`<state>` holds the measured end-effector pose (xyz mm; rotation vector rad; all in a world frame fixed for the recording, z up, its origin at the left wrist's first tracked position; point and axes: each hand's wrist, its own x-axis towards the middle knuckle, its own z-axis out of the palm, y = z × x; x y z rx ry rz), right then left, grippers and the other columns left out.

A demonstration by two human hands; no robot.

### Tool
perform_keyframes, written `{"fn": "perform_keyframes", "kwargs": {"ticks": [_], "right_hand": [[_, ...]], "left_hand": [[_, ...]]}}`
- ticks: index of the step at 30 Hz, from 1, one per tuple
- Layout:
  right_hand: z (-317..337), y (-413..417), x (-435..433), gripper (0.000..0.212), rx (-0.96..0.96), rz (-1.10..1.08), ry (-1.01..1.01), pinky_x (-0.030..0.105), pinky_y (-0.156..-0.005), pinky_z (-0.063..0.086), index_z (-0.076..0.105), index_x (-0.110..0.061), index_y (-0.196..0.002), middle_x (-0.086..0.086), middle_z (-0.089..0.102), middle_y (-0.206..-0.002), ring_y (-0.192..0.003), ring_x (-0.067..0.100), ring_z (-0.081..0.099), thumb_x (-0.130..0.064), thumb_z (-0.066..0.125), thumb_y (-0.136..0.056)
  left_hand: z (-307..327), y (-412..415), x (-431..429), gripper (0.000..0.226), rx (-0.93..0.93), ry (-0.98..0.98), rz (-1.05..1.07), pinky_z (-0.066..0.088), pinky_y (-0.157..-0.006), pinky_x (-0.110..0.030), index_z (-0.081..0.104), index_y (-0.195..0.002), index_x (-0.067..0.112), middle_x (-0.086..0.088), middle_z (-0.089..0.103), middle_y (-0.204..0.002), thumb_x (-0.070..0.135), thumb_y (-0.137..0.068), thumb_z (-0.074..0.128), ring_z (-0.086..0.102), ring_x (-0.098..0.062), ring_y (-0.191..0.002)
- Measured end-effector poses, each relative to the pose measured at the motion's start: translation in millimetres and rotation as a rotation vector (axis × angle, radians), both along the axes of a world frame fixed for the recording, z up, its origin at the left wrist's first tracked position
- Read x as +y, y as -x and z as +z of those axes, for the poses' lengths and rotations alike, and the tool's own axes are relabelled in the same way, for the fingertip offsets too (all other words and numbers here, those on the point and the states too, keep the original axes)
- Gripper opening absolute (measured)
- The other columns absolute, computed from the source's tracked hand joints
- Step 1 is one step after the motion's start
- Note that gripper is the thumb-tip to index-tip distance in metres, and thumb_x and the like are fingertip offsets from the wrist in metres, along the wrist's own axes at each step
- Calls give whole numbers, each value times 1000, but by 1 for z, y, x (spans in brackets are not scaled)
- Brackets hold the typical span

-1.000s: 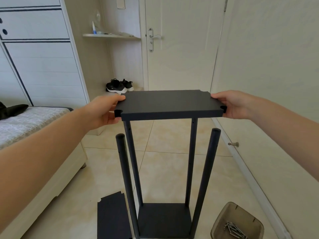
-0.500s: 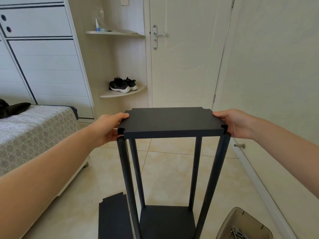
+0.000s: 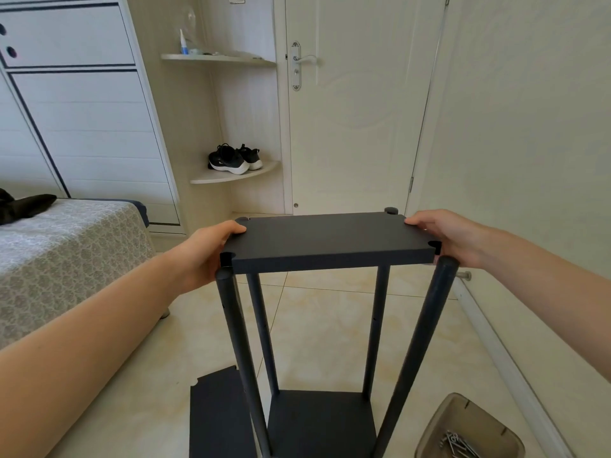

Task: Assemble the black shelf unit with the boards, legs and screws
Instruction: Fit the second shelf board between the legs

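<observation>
Both hands (image 3: 205, 256) (image 3: 449, 239) grip the black board (image 3: 327, 238) between four upright legs (image 3: 426, 332).

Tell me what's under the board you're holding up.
Beneath the held board, four black legs rise from a lower board. The two near leg tops sit just below its front notches. Its underside is hidden from this view.

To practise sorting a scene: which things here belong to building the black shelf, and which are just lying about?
Job: top board in left hand and right hand; four legs; bottom board; spare board on floor; screws in tray.
Lying about: shoes; dark cloth on bed; bottle on wall shelf.
</observation>
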<state>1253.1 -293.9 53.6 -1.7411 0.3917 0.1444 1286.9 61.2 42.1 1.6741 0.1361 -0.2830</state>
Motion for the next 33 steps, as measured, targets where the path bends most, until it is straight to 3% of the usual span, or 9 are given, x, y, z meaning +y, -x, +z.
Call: {"fn": "perform_keyframes", "kwargs": {"ticks": [7,11,13,16,18,20,27,31,33], "right_hand": [[-2,-3,7,17,43,-100,-127,22,-46,53,57,-13,-99,6,60,-86,-76,17,60,-30,56,-98],[-7,-3,3,20,25,-103,-126,22,-48,54,59,-13,-101,5,62,-84,-76,16,61,-32,58,-97],[-11,-2,1,20,13,-85,-119,23,-48,56,61,-13,-102,5,64,-88,-76,16,64,-33,58,-97],[-16,-1,-3,27,-6,-26,-170,31,-66,60,63,-14,-115,4,70,-101,-82,18,70,-32,58,-96],[-19,0,-6,33,-17,-24,-233,39,-83,56,63,-14,-122,5,69,-109,-93,21,69,-31,59,-94],[-20,4,-5,33,-29,-18,-274,41,-88,53,65,-12,-120,6,69,-111,-96,23,67,-29,61,-92],[-28,11,4,22,-6,-93,-304,41,-81,56,59,-7,-113,10,69,-103,-95,26,68,-20,55,-97],[-31,14,4,24,2,-125,-280,38,-66,55,58,-8,-117,10,67,-110,-93,26,68,-21,55,-97],[-33,15,2,27,15,-145,-271,38,-66,55,59,-8,-118,10,68,-110,-90,27,69,-21,57,-95]], "left_hand": [[-4,2,-1,22,9,70,10,40,-58,-25,59,-102,15,-2,58,-70,36,-99,57,51,-12,-57],[-8,-1,-3,26,16,95,27,44,-52,-23,58,-103,13,-5,57,-78,38,-97,61,51,-14,-62],[-11,-5,-4,26,4,65,52,51,-59,-27,58,-104,14,-8,63,-89,38,-97,61,59,-18,-72],[-17,-12,-5,25,10,35,88,57,-78,-37,58,-106,14,-12,68,-104,38,-98,60,67,-25,-86],[-20,-14,-5,28,18,39,103,57,-82,-39,58,-109,14,-12,68,-106,39,-98,61,68,-25,-88],[-23,-16,-6,31,28,51,119,57,-78,-37,57,-112,13,-11,69,-106,40,-97,62,68,-24,-86],[-27,-9,-10,27,107,168,192,52,-59,-31,57,-109,16,-8,68,-100,40,-99,58,67,-20,-75],[-34,-1,-14,28,152,214,187,51,-61,-33,57,-116,14,-7,68,-98,37,-101,54,67,-22,-77],[-37,2,-16,34,164,223,191,52,-61,-34,57,-123,13,-8,68,-100,37,-100,55,67,-23,-78]]}}
